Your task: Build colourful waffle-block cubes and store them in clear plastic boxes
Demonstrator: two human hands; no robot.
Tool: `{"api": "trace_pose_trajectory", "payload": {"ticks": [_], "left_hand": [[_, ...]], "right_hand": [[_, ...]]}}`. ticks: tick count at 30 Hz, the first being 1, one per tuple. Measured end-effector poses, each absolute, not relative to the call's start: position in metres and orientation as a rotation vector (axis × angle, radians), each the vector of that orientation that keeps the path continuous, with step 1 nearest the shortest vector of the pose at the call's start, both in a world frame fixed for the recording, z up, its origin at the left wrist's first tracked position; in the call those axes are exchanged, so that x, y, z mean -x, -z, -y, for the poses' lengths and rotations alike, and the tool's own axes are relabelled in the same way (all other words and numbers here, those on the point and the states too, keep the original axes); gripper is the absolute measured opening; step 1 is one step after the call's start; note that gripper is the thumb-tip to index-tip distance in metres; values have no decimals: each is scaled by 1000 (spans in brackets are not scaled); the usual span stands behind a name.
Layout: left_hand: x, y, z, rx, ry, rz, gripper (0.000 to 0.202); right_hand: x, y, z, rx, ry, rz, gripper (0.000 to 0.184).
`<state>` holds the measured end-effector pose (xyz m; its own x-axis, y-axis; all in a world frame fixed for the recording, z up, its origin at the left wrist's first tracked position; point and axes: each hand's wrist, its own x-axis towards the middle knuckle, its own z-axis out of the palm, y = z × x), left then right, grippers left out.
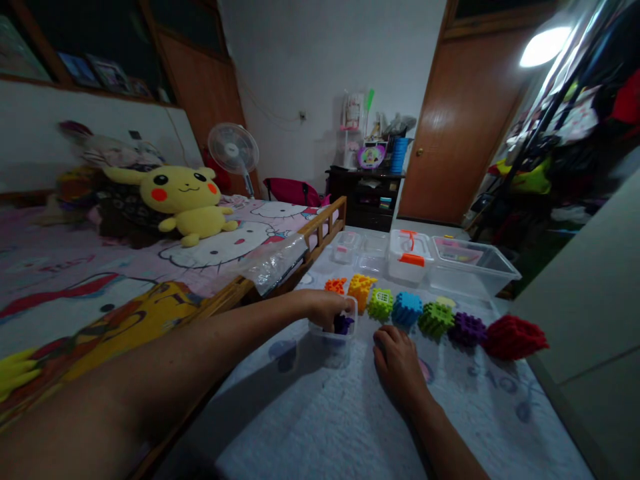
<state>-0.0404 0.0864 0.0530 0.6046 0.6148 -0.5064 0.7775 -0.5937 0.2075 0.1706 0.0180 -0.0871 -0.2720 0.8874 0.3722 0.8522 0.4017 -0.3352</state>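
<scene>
My left hand (324, 308) reaches forward with its fingers curled over the rim of a small clear plastic tub (334, 340); a purple toy piece (343, 324) sits inside the tub by the fingertips. My right hand (397, 363) lies flat on the white mat, fingers stretched toward a row of spiky block cubes. The row runs from an orange cube (361, 289) through a light green one (381, 303), a blue one (406, 308), a green one (435, 319) and a purple one (467, 329) to a red one (514, 337).
Clear tubs and an orange-latched box (411, 255) stand behind the row, beside a large clear bin (473, 267). A bed with a wooden rail (320, 230) and a yellow plush toy (185, 200) lies to the left. A fan, a dark dresser and a brown door are at the back.
</scene>
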Motion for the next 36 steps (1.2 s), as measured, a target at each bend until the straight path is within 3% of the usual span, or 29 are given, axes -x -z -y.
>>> {"api": "trace_pose_trajectory", "payload": {"ticks": [8,18,28,36], "left_hand": [[37,-54,-70,-2582,410,-1189,46],[49,-51,-5,-2759,-205,-1219,22],[35,0,16,-2764,-279,-1568,20],[62,-12,16,-2645,-243,-1623,14]], "right_hand": [[-162,77,-11,1212,-254,2114,21],[-150,72,0,1089,-488,2149,29],[-152,80,2,1062,-485,2149,32],[-152,80,1,1112,-513,2154,30]]}}
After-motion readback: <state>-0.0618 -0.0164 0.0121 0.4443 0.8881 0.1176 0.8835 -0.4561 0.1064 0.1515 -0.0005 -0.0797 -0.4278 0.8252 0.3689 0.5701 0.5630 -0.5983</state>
